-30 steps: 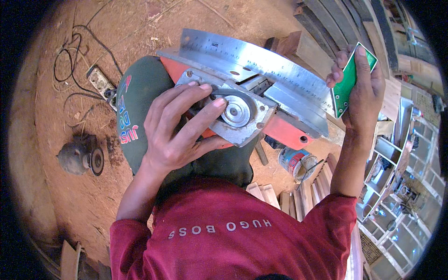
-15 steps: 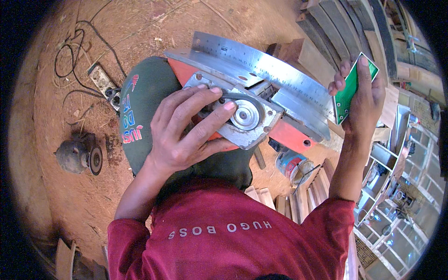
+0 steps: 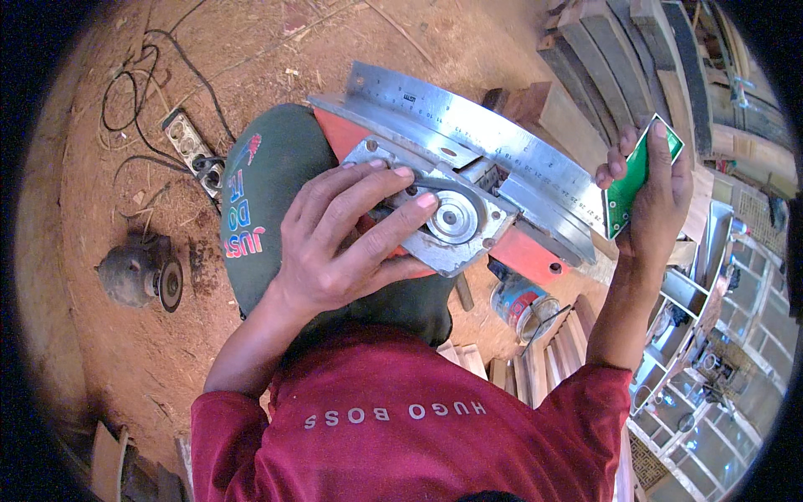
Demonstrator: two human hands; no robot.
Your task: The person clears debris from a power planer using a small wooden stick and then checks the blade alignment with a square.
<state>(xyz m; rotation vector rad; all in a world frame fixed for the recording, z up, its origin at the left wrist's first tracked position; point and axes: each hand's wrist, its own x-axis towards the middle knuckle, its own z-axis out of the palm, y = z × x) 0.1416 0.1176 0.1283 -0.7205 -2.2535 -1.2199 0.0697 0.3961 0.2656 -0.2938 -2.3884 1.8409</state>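
An orange electric hand planer point(image 3: 525, 251) lies across my lap, its metal side plate with the belt and round pulley point(image 3: 452, 217) uncovered. My left hand point(image 3: 339, 230) grips the planer, fingers spread over the plate and two fingertips by the belt. A long steel ruler point(image 3: 477, 125) stands on edge along the planer's flat metal base. Off to the right, my right hand point(image 3: 657, 188) holds up a flat green rectangular piece with white edges point(image 3: 629, 180), thumb along its face. The piece is apart from the planer and ruler.
On the dirt floor at left are a bench grinder point(image 3: 138, 276), a power strip point(image 3: 191, 146) and loose black cables point(image 3: 150, 79). Stacked timber point(image 3: 611, 58) stands at the upper right. A clear plastic jar point(image 3: 523, 308) sits beyond my lap beside wooden strips point(image 3: 544, 356).
My right hand and the green piece are slightly lower in the picture. The planer, ruler and left hand appear shifted a little right and down, along with the surroundings.
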